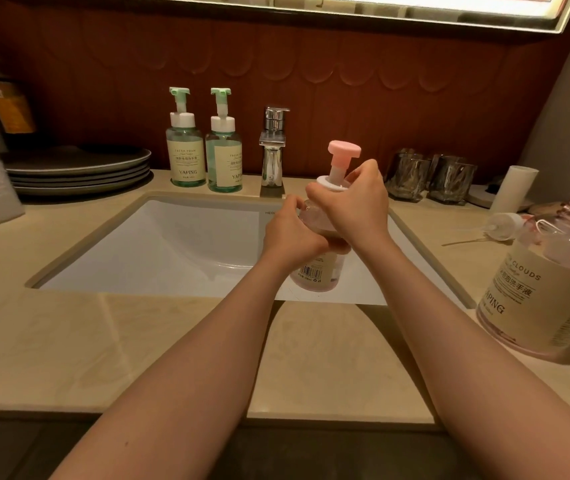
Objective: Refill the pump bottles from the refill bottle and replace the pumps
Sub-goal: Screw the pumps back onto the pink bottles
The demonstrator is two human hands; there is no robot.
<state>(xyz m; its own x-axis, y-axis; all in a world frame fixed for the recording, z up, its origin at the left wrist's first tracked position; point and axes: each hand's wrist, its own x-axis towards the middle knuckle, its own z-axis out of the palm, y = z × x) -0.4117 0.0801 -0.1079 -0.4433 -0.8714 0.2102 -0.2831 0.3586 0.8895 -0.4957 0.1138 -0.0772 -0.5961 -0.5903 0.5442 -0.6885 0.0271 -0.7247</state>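
pink pump bottle held over the sink, right side, probably so drips fell in the basin. left hand clasped its body to steady it; right hand gripped the pump collar, apparently for twisting. refill bottle stood right of the sink.

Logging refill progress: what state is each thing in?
Pink pump bottle: held tilted over the sink, pump on its neck.
Left hand: grips the bottle's body.
Right hand: grips its pump collar.
Left green bottle: upright, pump on.
Right green bottle: upright, pump on.
Refill bottle: upright on the counter.
Loose pump: lying on the counter.
Faucet: no water running.
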